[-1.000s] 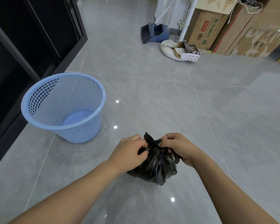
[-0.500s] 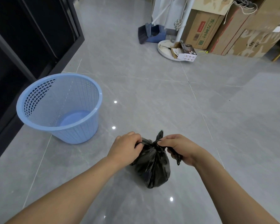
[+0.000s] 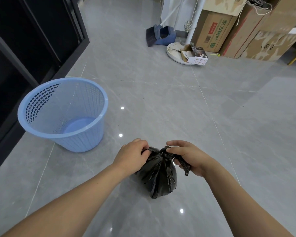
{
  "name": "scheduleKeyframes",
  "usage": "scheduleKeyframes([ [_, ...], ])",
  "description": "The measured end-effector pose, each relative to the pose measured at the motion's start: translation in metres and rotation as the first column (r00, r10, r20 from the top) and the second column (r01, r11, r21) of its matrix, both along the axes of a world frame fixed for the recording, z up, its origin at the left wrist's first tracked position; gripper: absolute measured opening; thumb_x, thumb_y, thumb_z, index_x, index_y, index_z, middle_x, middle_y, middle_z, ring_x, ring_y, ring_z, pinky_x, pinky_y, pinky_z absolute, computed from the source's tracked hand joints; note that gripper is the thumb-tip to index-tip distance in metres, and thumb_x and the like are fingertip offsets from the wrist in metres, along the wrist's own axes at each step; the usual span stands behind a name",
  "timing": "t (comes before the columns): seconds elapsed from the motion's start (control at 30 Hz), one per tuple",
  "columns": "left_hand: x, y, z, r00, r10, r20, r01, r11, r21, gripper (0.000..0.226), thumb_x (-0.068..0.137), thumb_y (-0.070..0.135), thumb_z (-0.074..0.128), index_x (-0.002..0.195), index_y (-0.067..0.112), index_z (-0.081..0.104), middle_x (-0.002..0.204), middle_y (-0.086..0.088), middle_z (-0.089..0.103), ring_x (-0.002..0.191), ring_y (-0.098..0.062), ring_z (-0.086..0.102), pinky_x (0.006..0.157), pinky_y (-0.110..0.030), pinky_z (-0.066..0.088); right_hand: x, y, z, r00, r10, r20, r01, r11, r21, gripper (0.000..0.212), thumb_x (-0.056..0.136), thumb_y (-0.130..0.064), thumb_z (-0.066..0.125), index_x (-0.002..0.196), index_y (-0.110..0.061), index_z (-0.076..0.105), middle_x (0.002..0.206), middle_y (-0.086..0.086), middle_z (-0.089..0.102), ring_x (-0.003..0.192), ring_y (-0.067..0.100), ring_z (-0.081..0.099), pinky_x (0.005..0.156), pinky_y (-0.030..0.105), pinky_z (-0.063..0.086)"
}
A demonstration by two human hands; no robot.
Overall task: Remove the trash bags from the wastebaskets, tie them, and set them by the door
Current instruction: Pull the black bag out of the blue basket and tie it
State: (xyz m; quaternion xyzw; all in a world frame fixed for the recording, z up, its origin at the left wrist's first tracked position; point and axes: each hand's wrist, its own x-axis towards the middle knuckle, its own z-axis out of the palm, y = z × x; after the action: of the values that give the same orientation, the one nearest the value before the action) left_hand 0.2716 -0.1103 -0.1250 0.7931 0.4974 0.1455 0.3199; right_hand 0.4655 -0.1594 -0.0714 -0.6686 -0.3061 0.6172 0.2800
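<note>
Tying the bag (image 3: 158,175). The black bag rests on the floor (image 3: 161,103) between your forearms, just right of the blue basket (image 3: 63,115), which stands without a liner. Your left hand (image 3: 132,155) pinches one tail of the bag's mouth with curled fingers; your right hand (image 3: 188,158) grips the other tail, whose loose end hangs below the palm. A knot (image 3: 166,155) sits bunched between the two hands. To finish well, draw both tails apart level and with equal force, so the knot seats low against the gathered neck rather than riding up. Keep the pull steady: thin film of this kind probably stretches or tears under a jerk. Let the floor carry the bag's weight until the knot feels firm, then lift by the neck. No door is identifiable in this view.
</note>
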Motion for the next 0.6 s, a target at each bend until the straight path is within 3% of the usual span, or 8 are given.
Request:
scheduleKeyframes([
  [0.07, 0.0001, -0.0004, 0.0002, 1.0, -0.005, -0.006, 0.005, 1.0, 0.006, 0.014, 0.093, 0.03, 0.05, 0.083, 0.023, 0.056, 0.082, 0.01, 0.049, 0.077, -0.016, 0.056, 0.071, -0.029, 0.036, -0.0014, 0.0007, 0.0018, 0.998, 0.029, 0.063, -0.029, 1.0, -0.002, 0.018, 0.093, -0.01, 0.059, 0.107, -0.001, 0.065, 0.07, 0.002, 0.066, 0.041, 0.007, 0.054, 0.039, 0.017, 0.04],
  [0.17, -0.0002, 0.0003, 0.0007, 1.0, 0.006, 0.001, -0.006, 1.0, 0.0, 0.015, 0.094, 0.03, 0.049, 0.086, 0.022, 0.058, 0.084, 0.01, 0.051, 0.079, -0.015, 0.057, 0.075, -0.031, 0.042, -0.0025, -0.0001, 0.0048, 0.995, 0.068, 0.079, -0.067, 0.998, -0.022, 0.017, 0.095, -0.013, 0.058, 0.089, 0.001, 0.065, 0.05, -0.003, 0.06, 0.036, 0.004, 0.051, 0.036, 0.015, 0.037],
  [0.27, -0.0015, 0.0028, 0.0005, 1.0, 0.014, -0.005, -0.014, 1.0, -0.003, 0.015, 0.095, 0.03, 0.048, 0.088, 0.023, 0.059, 0.086, 0.009, 0.052, 0.081, -0.016, 0.057, 0.076, -0.031, 0.044, 0.0012, -0.001, 0.0036, 0.999, 0.044, -0.005, -0.044, 0.999, -0.03, 0.02, 0.092, -0.019, 0.06, 0.089, -0.001, 0.069, 0.07, 0.008, 0.055, 0.049, 0.011, 0.046, 0.044, 0.02, 0.034],
  [0.37, -0.0028, 0.003, 0.0013, 1.0, 0.004, -0.004, -0.004, 1.0, -0.009, 0.015, 0.095, 0.031, 0.047, 0.089, 0.024, 0.059, 0.088, 0.009, 0.053, 0.081, -0.017, 0.058, 0.077, -0.031, 0.045, 0.004, 0.0, 0.0002, 0.976, -0.036, -0.214, 0.031, 0.999, -0.025, 0.02, 0.093, -0.016, 0.056, 0.091, -0.003, 0.071, 0.081, 0.012, 0.052, 0.05, 0.011, 0.043, 0.042, 0.019, 0.033],
  [0.47, -0.0036, 0.0024, 0.0003, 1.0, 0.003, 0.003, -0.003, 0.999, -0.051, 0.014, 0.095, 0.031, 0.047, 0.09, 0.025, 0.059, 0.091, 0.009, 0.054, 0.083, -0.016, 0.058, 0.081, -0.034, 0.048, 0.0024, 0.0015, -0.0006, 0.953, -0.041, -0.3, 0.032, 0.999, -0.032, 0.021, 0.094, -0.013, 0.05, 0.098, -0.002, 0.068, 0.082, 0.009, 0.055, 0.045, 0.008, 0.042, 0.039, 0.018, 0.031],
  [0.6, -0.0077, 0.0001, 0.0004, 0.998, -0.031, 0.054, 0.037, 0.992, -0.117, 0.016, 0.089, 0.023, 0.049, 0.103, 0.029, 0.055, 0.104, 0.012, 0.052, 0.091, -0.011, 0.056, 0.087, -0.032, 0.048, 0.0013, 0.0037, -0.0027, 0.959, -0.036, -0.282, 0.025, 0.999, -0.041, 0.026, 0.092, -0.009, 0.04, 0.096, -0.003, 0.065, 0.072, 0.008, 0.048, 0.045, 0.009, 0.041, 0.04, 0.019, 0.032],
])
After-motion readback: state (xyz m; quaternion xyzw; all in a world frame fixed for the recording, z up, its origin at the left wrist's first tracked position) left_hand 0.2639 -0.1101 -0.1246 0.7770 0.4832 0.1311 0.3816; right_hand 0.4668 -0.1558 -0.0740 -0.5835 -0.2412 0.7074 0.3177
